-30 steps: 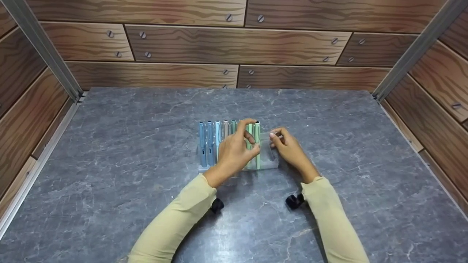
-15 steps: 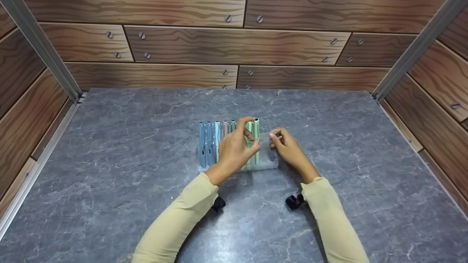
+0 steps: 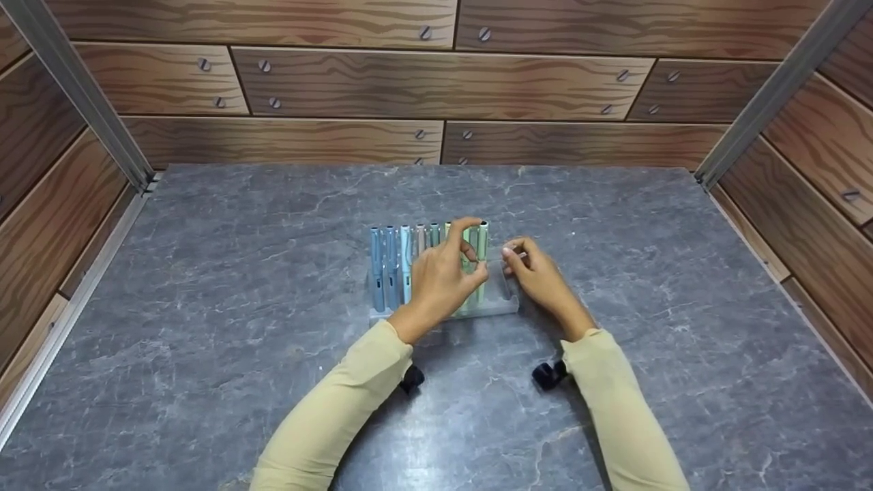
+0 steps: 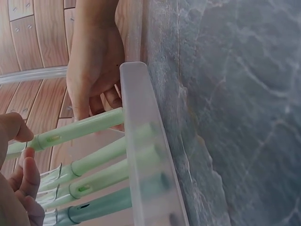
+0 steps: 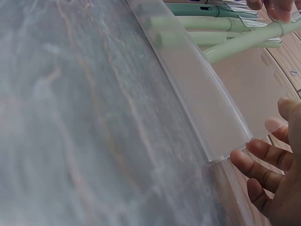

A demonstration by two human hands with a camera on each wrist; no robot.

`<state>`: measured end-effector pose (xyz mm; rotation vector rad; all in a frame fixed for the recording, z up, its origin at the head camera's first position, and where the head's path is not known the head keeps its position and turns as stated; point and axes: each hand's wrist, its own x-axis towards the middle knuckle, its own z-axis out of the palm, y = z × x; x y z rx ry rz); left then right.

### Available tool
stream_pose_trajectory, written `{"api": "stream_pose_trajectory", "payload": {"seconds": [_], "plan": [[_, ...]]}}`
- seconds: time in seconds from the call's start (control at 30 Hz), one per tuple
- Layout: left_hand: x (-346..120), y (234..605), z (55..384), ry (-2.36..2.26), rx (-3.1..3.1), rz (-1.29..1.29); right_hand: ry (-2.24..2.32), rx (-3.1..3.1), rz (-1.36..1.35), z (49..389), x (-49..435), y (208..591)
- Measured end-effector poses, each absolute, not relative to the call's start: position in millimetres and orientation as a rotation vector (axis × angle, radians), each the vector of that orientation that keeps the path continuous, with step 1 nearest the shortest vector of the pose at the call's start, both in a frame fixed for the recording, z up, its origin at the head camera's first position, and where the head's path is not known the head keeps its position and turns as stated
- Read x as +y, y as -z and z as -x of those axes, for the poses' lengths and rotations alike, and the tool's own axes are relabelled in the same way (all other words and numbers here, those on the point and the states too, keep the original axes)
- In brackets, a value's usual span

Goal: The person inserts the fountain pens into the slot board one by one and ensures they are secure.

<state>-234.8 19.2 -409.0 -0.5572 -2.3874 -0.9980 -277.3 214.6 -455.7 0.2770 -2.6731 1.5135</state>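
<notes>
My left hand [image 3: 438, 276] pinches a light green pen [image 4: 84, 127] between thumb and fingers near its middle. The pen's lower end meets the front lip of a clear plastic pen stand [image 3: 503, 308], and it leans a little away from its neighbours. Several pens stand in a row to the left, among them blue pens [image 3: 376, 266], a dark green pen [image 4: 101, 205] and two more light green pens [image 4: 101, 157]. At the stand's right end my right hand [image 3: 542, 276] holds the side edge, its fingertips [image 5: 256, 146] right at the corner. My left hand hides the middle pens in the head view.
The stand sits on a grey marbled tabletop [image 3: 239, 307]. Wood-patterned panels [image 3: 436, 82] form the back and side walls, with metal posts [image 3: 764, 95] at the corners. Black wrist cameras [image 3: 548, 376] hang under the sleeves.
My left hand has shifted slightly right and up with the light green pen, whose lower end has risen and whose top has swung a little right. My right hand has stayed in place.
</notes>
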Motion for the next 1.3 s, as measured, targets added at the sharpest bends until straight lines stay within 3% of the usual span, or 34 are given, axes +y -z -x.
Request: {"api": "stream_pose_trajectory", "payload": {"seconds": [1.3], "plan": [[24,411,237,0.829,-2.532,0.482,-1.514,-2.677,-0.284,279,215,457]]}}
